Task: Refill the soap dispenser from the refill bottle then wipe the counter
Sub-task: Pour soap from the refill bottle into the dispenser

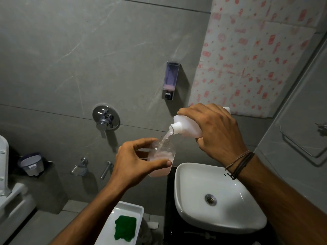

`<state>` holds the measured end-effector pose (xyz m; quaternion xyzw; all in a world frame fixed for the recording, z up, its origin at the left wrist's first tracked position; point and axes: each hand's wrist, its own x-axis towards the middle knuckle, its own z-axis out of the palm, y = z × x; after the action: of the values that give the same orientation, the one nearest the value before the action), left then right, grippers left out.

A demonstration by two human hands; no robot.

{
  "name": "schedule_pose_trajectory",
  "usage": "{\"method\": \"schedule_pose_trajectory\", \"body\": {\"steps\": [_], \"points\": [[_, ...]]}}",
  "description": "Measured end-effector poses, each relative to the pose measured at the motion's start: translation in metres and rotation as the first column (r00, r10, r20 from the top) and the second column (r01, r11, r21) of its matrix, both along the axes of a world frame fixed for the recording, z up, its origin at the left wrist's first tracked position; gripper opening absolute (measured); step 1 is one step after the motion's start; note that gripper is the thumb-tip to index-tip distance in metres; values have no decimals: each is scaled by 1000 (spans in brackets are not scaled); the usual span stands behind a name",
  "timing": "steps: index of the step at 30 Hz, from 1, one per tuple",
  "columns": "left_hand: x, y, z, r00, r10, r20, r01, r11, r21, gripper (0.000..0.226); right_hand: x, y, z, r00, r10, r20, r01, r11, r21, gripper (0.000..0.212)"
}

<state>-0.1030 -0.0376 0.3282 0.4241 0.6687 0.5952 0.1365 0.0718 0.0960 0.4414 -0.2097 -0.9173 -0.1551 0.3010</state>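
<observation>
My right hand (216, 131) grips a white refill bottle (185, 125), tipped so its open neck points down and left. A pale pink stream runs from it into the mouth of a small clear soap bottle (163, 155), which my left hand (136, 160) holds upright from the left side. The clear bottle is partly full of pink liquid. Both are held in the air just left of the white sink (212, 197). A green cloth (125, 228) lies in a white tray (136, 208) below my left forearm.
A wall-mounted soap dispenser (170, 80) with a little pink liquid hangs on the grey tiles above. A chrome shower mixer (105, 119) and taps are to the left. A patterned curtain (256, 55) hangs upper right, a towel rail (300, 145) at the right, a toilet (7, 183) far left.
</observation>
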Motion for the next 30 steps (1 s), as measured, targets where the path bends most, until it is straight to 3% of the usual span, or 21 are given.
{"method": "schedule_pose_trajectory", "body": {"steps": [27, 30], "points": [[1, -3, -4, 1000, 19, -24, -20, 1000, -23, 85, 4, 1, 0, 1000, 11, 4, -11, 1000, -14, 71], [1, -3, -3, 1000, 11, -26, -11, 1000, -13, 92, 5, 1, 1, 1000, 9, 3, -9, 1000, -14, 70]]}}
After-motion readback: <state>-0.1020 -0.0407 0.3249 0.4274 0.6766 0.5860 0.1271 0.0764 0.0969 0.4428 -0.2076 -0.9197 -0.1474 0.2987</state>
